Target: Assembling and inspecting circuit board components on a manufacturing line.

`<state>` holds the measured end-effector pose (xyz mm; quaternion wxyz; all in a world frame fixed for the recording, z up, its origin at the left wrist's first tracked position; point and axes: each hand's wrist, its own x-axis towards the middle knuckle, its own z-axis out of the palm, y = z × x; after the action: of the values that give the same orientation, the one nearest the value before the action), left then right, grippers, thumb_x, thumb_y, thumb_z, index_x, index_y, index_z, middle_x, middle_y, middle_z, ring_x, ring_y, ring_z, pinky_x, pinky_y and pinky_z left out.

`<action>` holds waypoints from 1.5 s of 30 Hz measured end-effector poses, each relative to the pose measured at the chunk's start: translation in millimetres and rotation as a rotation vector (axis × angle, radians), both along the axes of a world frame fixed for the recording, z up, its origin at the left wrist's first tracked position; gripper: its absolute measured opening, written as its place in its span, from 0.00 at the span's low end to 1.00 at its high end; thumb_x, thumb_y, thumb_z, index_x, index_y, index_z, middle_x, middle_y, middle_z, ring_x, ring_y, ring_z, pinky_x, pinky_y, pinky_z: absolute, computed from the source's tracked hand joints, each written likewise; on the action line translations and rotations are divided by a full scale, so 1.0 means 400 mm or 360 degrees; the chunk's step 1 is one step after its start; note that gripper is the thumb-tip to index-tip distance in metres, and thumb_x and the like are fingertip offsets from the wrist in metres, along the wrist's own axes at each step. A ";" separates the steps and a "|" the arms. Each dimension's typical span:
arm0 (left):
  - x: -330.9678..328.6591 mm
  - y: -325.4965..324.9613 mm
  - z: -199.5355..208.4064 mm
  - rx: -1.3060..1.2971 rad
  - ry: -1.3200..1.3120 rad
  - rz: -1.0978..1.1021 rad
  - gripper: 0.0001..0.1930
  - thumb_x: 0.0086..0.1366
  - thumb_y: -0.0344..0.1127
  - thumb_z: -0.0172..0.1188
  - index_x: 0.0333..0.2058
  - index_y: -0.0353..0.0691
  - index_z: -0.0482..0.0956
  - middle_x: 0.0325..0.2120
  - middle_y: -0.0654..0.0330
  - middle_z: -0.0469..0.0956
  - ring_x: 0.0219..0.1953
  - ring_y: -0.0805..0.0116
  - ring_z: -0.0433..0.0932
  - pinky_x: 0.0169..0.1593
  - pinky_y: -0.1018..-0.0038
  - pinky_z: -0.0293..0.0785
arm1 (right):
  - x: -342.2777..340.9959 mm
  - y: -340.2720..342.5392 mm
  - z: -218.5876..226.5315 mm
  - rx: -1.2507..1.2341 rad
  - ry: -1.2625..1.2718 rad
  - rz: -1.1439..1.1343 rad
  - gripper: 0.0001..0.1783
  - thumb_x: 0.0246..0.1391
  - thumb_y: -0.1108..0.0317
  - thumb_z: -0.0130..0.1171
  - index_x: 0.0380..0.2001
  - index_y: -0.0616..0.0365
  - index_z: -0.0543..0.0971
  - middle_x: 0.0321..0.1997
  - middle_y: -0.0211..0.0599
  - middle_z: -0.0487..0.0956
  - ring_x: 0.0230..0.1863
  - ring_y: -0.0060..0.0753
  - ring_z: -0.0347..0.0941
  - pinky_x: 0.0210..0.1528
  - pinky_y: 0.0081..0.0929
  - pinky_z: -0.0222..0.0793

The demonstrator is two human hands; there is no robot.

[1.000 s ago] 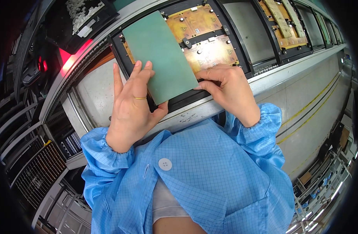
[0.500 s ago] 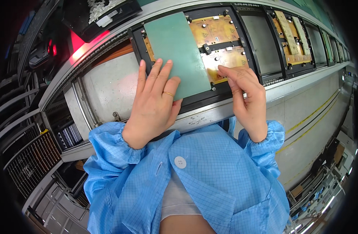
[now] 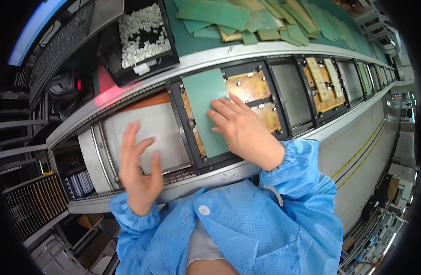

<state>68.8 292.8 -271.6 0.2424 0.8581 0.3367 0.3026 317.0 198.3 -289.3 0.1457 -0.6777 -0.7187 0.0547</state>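
A flat green sheet (image 3: 203,94) covers part of the yellow-brown circuit boards (image 3: 247,87) set in a black frame (image 3: 178,103) on the conveyor. My right hand (image 3: 240,123) reaches over the sheet, its fingers stretched out on or just above the sheet's right side; contact is hard to tell. Small white and black parts stand on the boards to the right of the sheet. To the left of the frame, my left hand (image 3: 139,167) is raised over the conveyor, fingers apart and slightly blurred, holding nothing.
Beyond the rail (image 3: 123,94) sits a black bin (image 3: 174,55) of small white connectors. Several loose green sheets (image 3: 219,13) lie on the far green surface. Another black frame (image 3: 311,110) with boards and pale strips stands farther right. A dark scanner-like device (image 3: 63,87) glows red at left.
My left hand has left the green sheet and moved left, fingers spread. My right hand has moved left from the boards to over the sheet. The view now takes in more of the far side.
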 end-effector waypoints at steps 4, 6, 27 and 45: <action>-0.143 0.018 -0.057 -0.0221 -0.0269 0.0525 0.10 0.66 0.24 0.54 0.46 0.32 0.76 0.62 0.45 0.70 0.66 0.50 0.67 0.67 0.60 0.60 | 0.093 0.102 0.103 -0.0591 0.0245 0.0175 0.18 0.57 0.61 0.62 0.47 0.59 0.81 0.48 0.50 0.80 0.55 0.51 0.75 0.59 0.43 0.70; -0.197 0.021 -0.101 -0.0248 -0.0382 0.0687 0.10 0.68 0.24 0.53 0.47 0.31 0.76 0.62 0.45 0.69 0.65 0.52 0.67 0.67 0.62 0.60 | 0.170 0.198 0.097 -0.0006 0.0280 -0.0263 0.21 0.55 0.58 0.66 0.47 0.60 0.81 0.45 0.49 0.80 0.53 0.54 0.74 0.55 0.42 0.71; -0.262 0.053 -0.212 -0.0521 -0.0533 0.0746 0.09 0.70 0.25 0.52 0.45 0.31 0.78 0.58 0.48 0.74 0.59 0.61 0.73 0.62 0.70 0.67 | 0.185 0.413 -0.002 0.0650 0.0248 0.0062 0.20 0.56 0.68 0.59 0.53 0.58 0.73 0.50 0.46 0.73 0.48 0.52 0.74 0.49 0.42 0.71; -0.259 0.076 -0.221 -0.0495 -0.0545 0.0755 0.08 0.70 0.26 0.52 0.44 0.31 0.78 0.54 0.47 0.76 0.57 0.60 0.74 0.61 0.70 0.67 | 0.782 0.361 -0.101 0.0482 -0.0225 -0.1900 0.18 0.58 0.54 0.59 0.45 0.51 0.83 0.49 0.43 0.82 0.58 0.52 0.72 0.58 0.49 0.63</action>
<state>-34.8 323.3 -360.0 0.3465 0.6452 0.5237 0.4353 629.7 342.6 -329.8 0.1978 -0.9366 -0.2233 -0.1841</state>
